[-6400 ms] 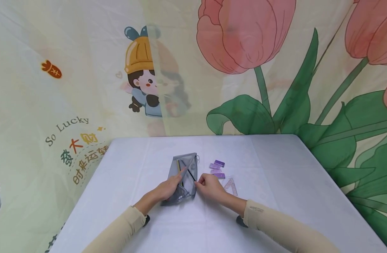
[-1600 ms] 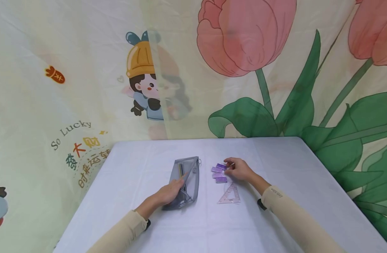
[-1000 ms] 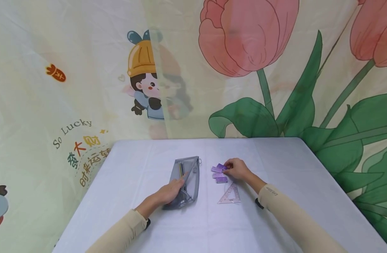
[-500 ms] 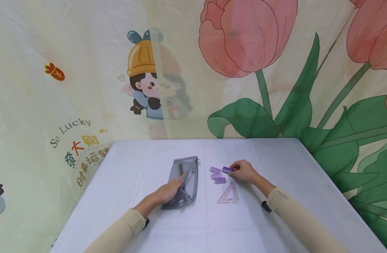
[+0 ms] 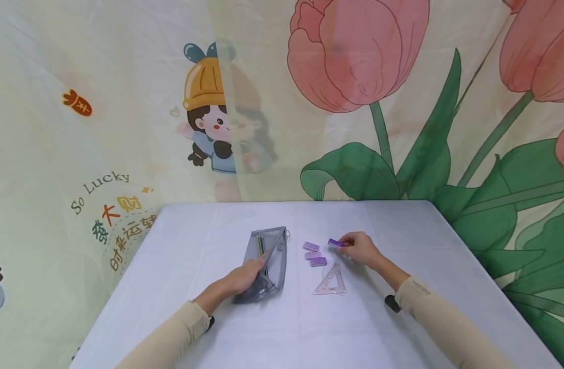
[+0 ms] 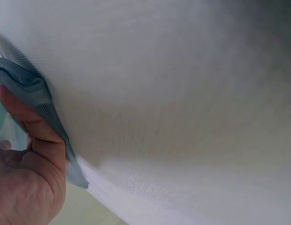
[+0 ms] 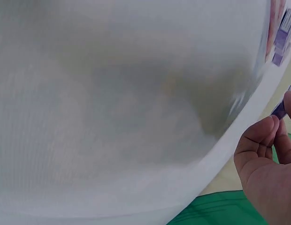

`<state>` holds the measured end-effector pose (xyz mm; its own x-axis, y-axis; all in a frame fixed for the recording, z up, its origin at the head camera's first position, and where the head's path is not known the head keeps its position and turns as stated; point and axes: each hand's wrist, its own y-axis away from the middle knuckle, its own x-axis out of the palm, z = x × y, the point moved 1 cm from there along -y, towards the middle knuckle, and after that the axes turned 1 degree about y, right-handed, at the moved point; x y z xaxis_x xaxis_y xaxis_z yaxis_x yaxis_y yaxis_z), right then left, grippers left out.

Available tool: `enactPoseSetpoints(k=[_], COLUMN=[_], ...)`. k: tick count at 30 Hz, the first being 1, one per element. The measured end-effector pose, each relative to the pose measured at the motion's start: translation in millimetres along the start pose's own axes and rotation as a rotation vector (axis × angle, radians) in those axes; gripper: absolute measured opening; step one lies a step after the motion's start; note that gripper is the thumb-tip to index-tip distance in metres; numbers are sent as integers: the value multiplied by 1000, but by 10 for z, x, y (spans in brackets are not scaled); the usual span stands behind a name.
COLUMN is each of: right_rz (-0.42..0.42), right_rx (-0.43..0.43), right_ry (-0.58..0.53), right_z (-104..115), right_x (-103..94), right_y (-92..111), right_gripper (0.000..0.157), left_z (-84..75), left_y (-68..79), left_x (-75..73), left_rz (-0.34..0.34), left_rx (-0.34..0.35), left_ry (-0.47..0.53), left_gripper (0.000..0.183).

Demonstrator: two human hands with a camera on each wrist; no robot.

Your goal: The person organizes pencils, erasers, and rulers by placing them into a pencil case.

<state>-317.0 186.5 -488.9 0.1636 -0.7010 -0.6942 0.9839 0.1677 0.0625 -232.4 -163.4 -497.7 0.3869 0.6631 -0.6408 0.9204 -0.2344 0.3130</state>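
Observation:
My left hand point(image 5: 242, 278) grips the near left side of a grey mesh pencil case point(image 5: 278, 266), thumb on top. Pencils point(image 5: 261, 246) show through its see-through cover. In the left wrist view the fingers are bent against the case's grey fabric point(image 6: 47, 101). Thumb and fingertips of my right hand point(image 5: 362, 249) pinch one end of a dark purple eraser point(image 5: 334, 243). The right wrist view shows this eraser point(image 7: 279, 110) partly hidden by the fingers. Lighter purple erasers point(image 5: 311, 246) lie to its left on the table, close together.
A clear triangular set square point(image 5: 330, 283) lies flat on the white tablecloth point(image 5: 383, 328), nearer than the erasers. Another clear piece seems to lie beneath it. Behind the table's far edge hangs a printed cloth point(image 5: 263, 102) with tulips and a cartoon figure.
Earlier my right hand was at the pencil case beside a black pencil. It then reached the erasers, took the dark purple one and drew it right, apart from the others. My left hand stayed.

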Motion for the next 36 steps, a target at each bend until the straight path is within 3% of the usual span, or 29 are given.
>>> enactPoseSetpoints(k=[7, 13, 21, 27, 36], right_rz=[8, 61, 171, 201, 250], right_rx=[-59, -95, -281, -402, -396], right_ry=[-7, 8, 36, 16, 20], right_z=[187, 432, 719, 850, 948], right_x=[147, 434, 735, 867, 1028], right_y=[46, 104, 179, 184, 214], right_gripper=[20, 17, 14, 14, 16], left_z=[16, 70, 66, 58, 45], left_y=[-6, -26, -31, -40, -11], left_x=[-3, 6, 22, 17, 18], left_rz=[3, 20, -2, -10, 5], left_rx=[-20, -32, -2, -16, -36], left_ry=[31, 57, 39, 15, 41], left_gripper=[52, 58, 55, 56, 57])
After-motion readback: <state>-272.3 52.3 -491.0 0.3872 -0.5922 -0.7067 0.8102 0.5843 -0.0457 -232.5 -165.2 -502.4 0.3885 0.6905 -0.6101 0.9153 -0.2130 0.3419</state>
